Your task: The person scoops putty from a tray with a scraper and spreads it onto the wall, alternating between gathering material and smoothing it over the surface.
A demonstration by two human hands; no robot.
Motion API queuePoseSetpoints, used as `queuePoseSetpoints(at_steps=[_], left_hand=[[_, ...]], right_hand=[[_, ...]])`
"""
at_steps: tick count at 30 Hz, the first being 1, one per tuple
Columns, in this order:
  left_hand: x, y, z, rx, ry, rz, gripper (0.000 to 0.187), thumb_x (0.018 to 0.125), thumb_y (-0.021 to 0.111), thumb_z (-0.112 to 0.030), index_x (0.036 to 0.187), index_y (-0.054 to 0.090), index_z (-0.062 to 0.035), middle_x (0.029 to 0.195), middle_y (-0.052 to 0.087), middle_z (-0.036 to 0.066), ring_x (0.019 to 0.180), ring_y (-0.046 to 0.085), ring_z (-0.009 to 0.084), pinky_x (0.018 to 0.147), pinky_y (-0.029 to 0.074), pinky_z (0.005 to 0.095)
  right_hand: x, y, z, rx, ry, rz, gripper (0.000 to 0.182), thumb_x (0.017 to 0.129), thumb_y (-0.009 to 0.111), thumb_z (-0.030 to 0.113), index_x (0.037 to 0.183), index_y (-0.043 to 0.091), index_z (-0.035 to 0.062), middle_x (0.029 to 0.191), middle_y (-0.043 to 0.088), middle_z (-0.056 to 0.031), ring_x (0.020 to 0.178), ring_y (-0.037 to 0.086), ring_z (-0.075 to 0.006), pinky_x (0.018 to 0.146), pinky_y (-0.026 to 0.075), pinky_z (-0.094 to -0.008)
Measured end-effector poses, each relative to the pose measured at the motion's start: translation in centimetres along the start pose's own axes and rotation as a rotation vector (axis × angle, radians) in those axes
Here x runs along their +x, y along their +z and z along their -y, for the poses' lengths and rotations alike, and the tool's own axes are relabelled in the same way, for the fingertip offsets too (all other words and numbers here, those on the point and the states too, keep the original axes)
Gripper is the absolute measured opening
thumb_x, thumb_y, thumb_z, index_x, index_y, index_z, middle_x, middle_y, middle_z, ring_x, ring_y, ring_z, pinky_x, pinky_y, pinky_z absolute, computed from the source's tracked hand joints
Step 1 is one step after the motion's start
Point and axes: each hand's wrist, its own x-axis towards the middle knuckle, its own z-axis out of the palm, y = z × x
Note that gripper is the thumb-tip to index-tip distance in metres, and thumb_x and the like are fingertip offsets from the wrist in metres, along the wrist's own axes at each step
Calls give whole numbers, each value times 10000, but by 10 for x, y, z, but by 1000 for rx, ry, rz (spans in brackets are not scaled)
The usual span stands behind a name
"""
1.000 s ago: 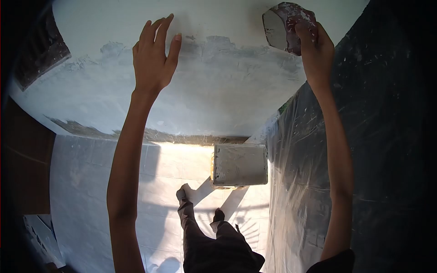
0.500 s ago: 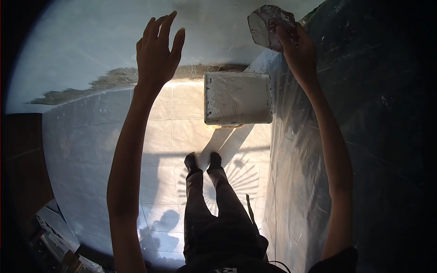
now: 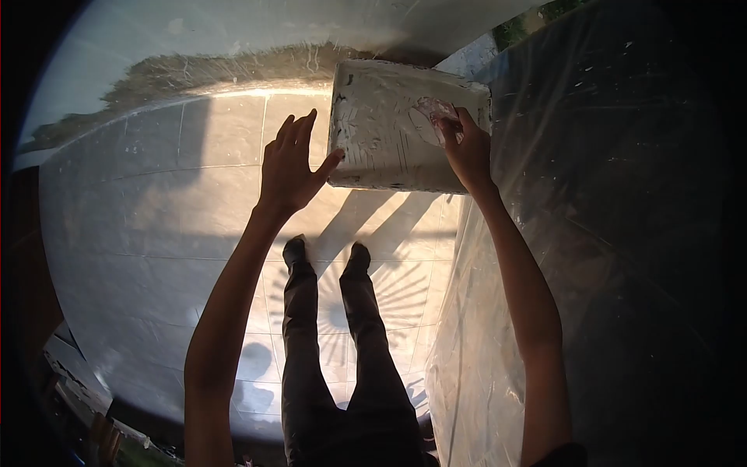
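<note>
A rectangular container (image 3: 366, 180) full of whitish paste stands near the wall's base, its surface streaked and ridged. My right hand (image 3: 467, 149) is closed on a paste-smeared scraper (image 3: 429, 118), which is over the right part of the paste; whether it touches the paste I cannot make out. Just left of the container is my left hand (image 3: 294, 165), with fingers spread and nothing in it. Its thumb points toward the container's left edge.
The wall (image 3: 233, 31) ahead has a rough grey-brown band along its bottom. Clear plastic sheeting (image 3: 498, 311) hangs on the right. My legs (image 3: 307, 335) stand on the sunlit tiled floor (image 3: 218, 202). Assorted items lie at the lower left.
My right hand has come down with the scraper from above the container to over the paste. My left hand has lowered toward the container's left side. The container appears larger and higher in view.
</note>
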Motion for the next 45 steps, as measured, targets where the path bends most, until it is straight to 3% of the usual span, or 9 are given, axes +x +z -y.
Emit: queuePoseSetpoints(at_steps=[2, 6, 15, 23, 29, 32, 38, 45], left_hand=[[-11, 25, 3, -14, -56, 81, 917, 863, 712, -526, 1518, 320, -18, 1466, 448, 253, 1415, 383, 381, 1099, 357, 511], [-29, 63, 3, -18, -97, 138, 1076, 762, 783, -588, 1509, 306, 21, 1474, 438, 240, 1401, 398, 391, 1078, 383, 509], [-42, 102, 5, -66, -112, 59, 1196, 630, 901, -504, 1513, 296, 29, 1392, 516, 242, 1341, 467, 395, 1042, 405, 498], [-41, 117, 5, -89, -120, -36, 1193, 615, 911, -493, 1495, 314, 49, 1310, 571, 238, 1278, 528, 389, 1003, 442, 484], [-41, 118, 5, -34, -112, -56, 1187, 615, 906, -504, 1494, 322, 41, 1293, 578, 231, 1272, 531, 389, 997, 445, 486], [-42, 120, 5, -36, -114, -72, 1186, 615, 905, -506, 1497, 324, 31, 1292, 579, 225, 1280, 524, 388, 1000, 440, 489], [-42, 121, 4, -49, -140, -66, 1194, 617, 908, -502, 1507, 312, 25, 1295, 581, 210, 1299, 508, 377, 994, 436, 486], [-45, 121, 1, -8, -153, -86, 1193, 623, 901, -519, 1518, 310, 3, 1303, 585, 183, 1302, 511, 359, 1015, 405, 492]], right_hand=[[-4, 21, -20, -37, -19, -4, 204, 956, 620, 180, 1115, 613, 53, 943, 727, -179, 901, 715, -340, 765, 545, -439], [1, 45, -35, -127, 20, 45, 166, 953, 622, 180, 1072, 607, 65, 877, 709, -170, 833, 695, -370, 694, 525, -483], [7, 58, -45, -325, -74, 19, 125, 949, 612, 158, 1060, 618, 100, 892, 697, -121, 825, 672, -347, 693, 531, -482], [6, 72, -51, -426, -184, -2, 128, 945, 613, 147, 1064, 626, 104, 850, 684, -115, 804, 664, -317, 680, 537, -456], [-13, 70, -49, -377, -258, -15, 116, 907, 643, 100, 1023, 639, 107, 799, 658, -86, 761, 634, -281, 660, 521, -428], [-28, 68, -46, -295, -392, -5, 129, 871, 658, 58, 990, 643, 103, 802, 654, -76, 745, 618, -273, 652, 514, -415], [-54, 59, -41, -127, -378, 147, 145, 839, 673, 17, 960, 641, 90, 813, 649, -83, 753, 629, -283, 674, 528, -420], [-36, 53, -43, -94, -252, 469, 174, 877, 689, 84, 1043, 644, 61, 866, 706, -119, 810, 683, -331, 706, 532, -422]])
